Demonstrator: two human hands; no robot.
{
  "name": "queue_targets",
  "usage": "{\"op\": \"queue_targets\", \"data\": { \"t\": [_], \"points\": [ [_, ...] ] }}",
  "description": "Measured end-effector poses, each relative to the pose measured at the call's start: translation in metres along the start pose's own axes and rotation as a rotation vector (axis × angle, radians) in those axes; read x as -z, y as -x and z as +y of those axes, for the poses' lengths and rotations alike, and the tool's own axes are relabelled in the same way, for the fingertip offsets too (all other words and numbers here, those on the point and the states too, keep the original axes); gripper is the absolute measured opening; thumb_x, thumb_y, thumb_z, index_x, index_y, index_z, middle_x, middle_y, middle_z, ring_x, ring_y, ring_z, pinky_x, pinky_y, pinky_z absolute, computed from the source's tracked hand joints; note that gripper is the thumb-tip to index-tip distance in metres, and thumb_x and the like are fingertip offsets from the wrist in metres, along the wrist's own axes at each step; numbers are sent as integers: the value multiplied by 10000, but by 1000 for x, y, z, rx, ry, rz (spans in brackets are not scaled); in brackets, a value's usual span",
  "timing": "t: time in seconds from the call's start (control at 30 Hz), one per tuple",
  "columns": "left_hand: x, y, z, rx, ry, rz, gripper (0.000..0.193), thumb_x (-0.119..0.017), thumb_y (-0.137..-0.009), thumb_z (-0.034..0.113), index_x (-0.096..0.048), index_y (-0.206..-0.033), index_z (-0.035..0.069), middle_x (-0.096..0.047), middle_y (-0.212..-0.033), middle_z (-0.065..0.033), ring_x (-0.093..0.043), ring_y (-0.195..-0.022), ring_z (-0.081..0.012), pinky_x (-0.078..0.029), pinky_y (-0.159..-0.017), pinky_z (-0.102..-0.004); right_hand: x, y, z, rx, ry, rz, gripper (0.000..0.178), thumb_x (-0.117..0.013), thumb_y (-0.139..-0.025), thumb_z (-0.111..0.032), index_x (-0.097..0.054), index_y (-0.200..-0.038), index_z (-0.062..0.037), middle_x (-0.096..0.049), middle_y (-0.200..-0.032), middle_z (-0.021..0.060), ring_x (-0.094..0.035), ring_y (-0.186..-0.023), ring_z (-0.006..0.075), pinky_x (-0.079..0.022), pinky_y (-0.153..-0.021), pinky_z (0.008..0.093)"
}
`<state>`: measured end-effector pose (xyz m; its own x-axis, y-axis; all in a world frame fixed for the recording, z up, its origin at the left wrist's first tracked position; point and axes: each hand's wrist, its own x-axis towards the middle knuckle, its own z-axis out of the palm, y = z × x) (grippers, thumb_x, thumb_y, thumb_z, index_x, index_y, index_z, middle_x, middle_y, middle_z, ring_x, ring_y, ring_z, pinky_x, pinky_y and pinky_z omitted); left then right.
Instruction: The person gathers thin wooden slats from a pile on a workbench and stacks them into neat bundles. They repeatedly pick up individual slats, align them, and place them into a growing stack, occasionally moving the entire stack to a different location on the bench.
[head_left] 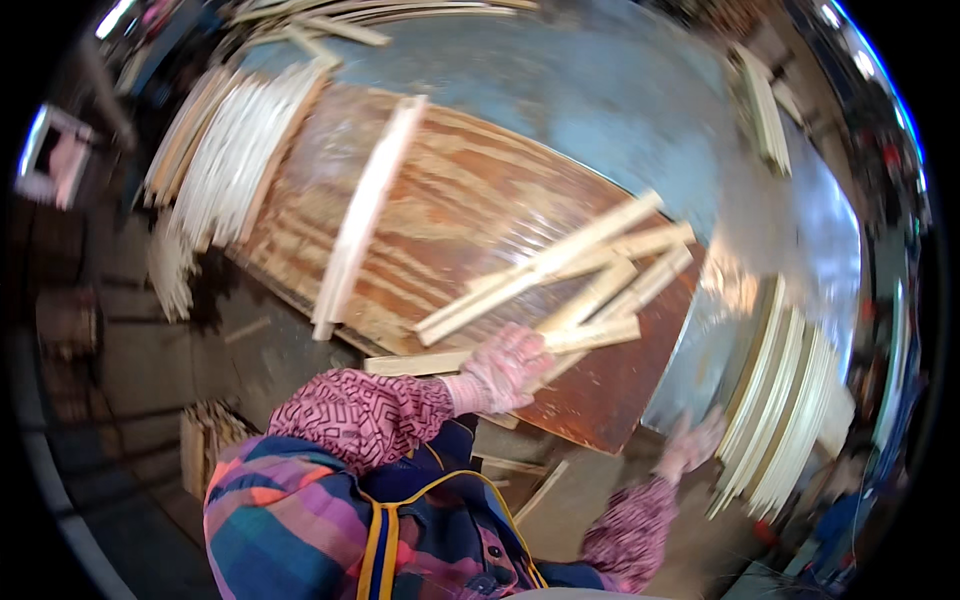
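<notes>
- Wooden strip (592,336), head view: runs under my left hand (505,366), sticking out on both sides of the fingers.
- My left fingers are bent over the strip; their undersides are hidden, so can't tell if they pinch it.
- Loose strips (540,268): crossing each other just beyond my left fingers, on the brown board (470,195).
- Pale strip (369,215): lies across the board, left of my left fingers and farther out, apart from the loose ones.
- Left stack (250,150): well apart from my left fingers, beyond them to the left, by the board's end.
- My right hand (690,443): blurred, just left of the right stack (775,400); can't tell if its fingers are spread, pressed together or touching the stack.
- Small bundle (763,115): far beyond my right fingers.
- Blue-grey table (600,95): stretches beyond both hands' fingers, under the board.
</notes>
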<state>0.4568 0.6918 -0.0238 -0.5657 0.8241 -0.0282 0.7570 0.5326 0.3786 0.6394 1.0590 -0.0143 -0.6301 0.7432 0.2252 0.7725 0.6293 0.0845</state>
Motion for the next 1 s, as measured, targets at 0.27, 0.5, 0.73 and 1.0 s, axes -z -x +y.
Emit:
{"op": "queue_targets", "data": {
  "t": [0.27,0.5,0.73,1.0],
  "points": [
    [99,172,-144,110,82,-54,742,-628,-792,562,-492,-1408,171,-421,-1481,-117,-359,-1381,-326,-218,-1175,-469,106,196,-315,-208,-1128,-155,635,-658,-879,-134,-410,-1443,19,-492,-1399,177,-474,-1274,290,-372,-1087,378],
    [132,341,-298,447,119,185,654,-674,-753,496,-578,-1306,162,-516,-1326,-100,-423,-1298,-329,-327,-1098,-481,154,288,-617,66,-1454,-632,643,-592,-900,-53,-327,-1477,53,-389,-1489,250,-418,-1364,323,-361,-1120,388],
    [154,405,-397,1002,444,636,655,-723,-789,340,-516,-1376,135,-504,-1364,-137,-463,-1268,-337,-388,-1072,-434,128,299,-772,350,-1299,-828,540,-634,-935,-122,-449,-1420,25,-559,-1333,196,-592,-1146,265,-493,-957,323],
    [189,468,-499,1367,420,775,650,-727,-826,308,-484,-1412,162,-493,-1386,-146,-478,-1272,-335,-414,-1057,-406,125,306,-901,486,-912,-1151,464,-661,-925,-356,-622,-1208,10,-676,-996,103,-631,-852,174,-513,-745,293]
  ]
}}
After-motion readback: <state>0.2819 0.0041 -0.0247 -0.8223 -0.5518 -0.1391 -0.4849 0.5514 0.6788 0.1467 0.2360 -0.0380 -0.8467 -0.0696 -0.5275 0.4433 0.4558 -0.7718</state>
